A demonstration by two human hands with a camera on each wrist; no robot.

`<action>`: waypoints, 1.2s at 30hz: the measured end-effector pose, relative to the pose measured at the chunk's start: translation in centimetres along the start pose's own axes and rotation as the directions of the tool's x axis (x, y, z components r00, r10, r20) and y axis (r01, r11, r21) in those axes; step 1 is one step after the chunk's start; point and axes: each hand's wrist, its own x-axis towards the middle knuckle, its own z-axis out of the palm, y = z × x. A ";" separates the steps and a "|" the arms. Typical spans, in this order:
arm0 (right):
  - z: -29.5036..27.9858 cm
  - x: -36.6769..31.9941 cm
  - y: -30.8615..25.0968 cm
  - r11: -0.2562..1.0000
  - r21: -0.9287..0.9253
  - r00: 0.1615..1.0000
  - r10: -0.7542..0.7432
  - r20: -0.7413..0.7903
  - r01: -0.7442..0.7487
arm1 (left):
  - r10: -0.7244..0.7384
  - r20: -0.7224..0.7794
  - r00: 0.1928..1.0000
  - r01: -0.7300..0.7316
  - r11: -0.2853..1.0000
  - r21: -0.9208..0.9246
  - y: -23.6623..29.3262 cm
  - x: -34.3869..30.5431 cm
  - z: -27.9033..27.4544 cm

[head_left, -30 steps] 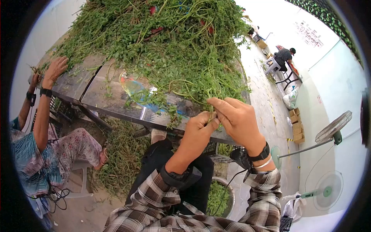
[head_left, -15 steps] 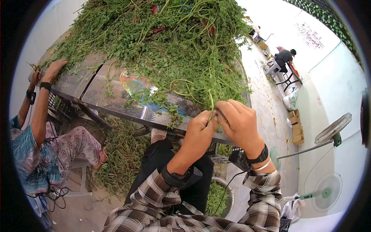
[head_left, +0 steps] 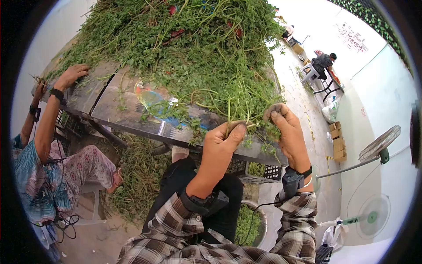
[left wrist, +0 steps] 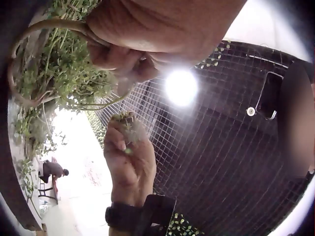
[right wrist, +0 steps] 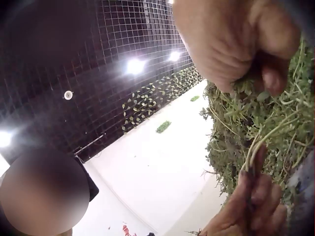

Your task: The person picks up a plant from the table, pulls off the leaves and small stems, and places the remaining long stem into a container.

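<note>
Near the table's front edge, my left hand [head_left: 216,147] pinches green stems [right wrist: 257,147] between thumb and fingers. A little to its right, my right hand [head_left: 291,134] is raised with curled fingers holding a small leafy sprig [head_left: 272,131]. The two hands are apart. In the left wrist view, a long bent stem [left wrist: 14,64] loops out from the left hand, and the right hand shows lower down with bits of green at its fingertips. A large heap of leafy plants [head_left: 189,66] covers the table [head_left: 125,112] beyond both hands.
At the left sits another person [head_left: 39,176] with a hand on the table. Plant stalks [head_left: 140,180] lie on the floor, and a tub of greens [head_left: 263,226] stands below my arms. Fans [head_left: 371,216] and cardboard boxes [head_left: 336,141] are at the right. A black crate [head_left: 272,173] sits under the table.
My hands were together at the stem; the right hand has drawn away to the right with a leafy sprig. The left hand has shifted slightly left. The other person's hand has moved right on the table.
</note>
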 end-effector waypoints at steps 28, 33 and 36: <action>-5.2 1.4 1.5 0.935 0.353 0.984 0.036 -0.175 0.029 | 0.067 -0.130 0.989 -0.082 0.990 -0.115 1.6 -0.3 -0.9; -0.8 0.1 -1.0 0.966 -0.179 0.973 -0.205 -0.108 0.184 | -0.001 -0.091 0.996 -0.013 0.989 -0.145 0.9 -0.2 -0.2; 1.7 -0.8 -4.5 0.680 -0.607 0.896 -0.423 0.134 0.411 | -0.013 -0.046 0.999 0.010 0.998 -0.065 1.2 -0.3 -0.5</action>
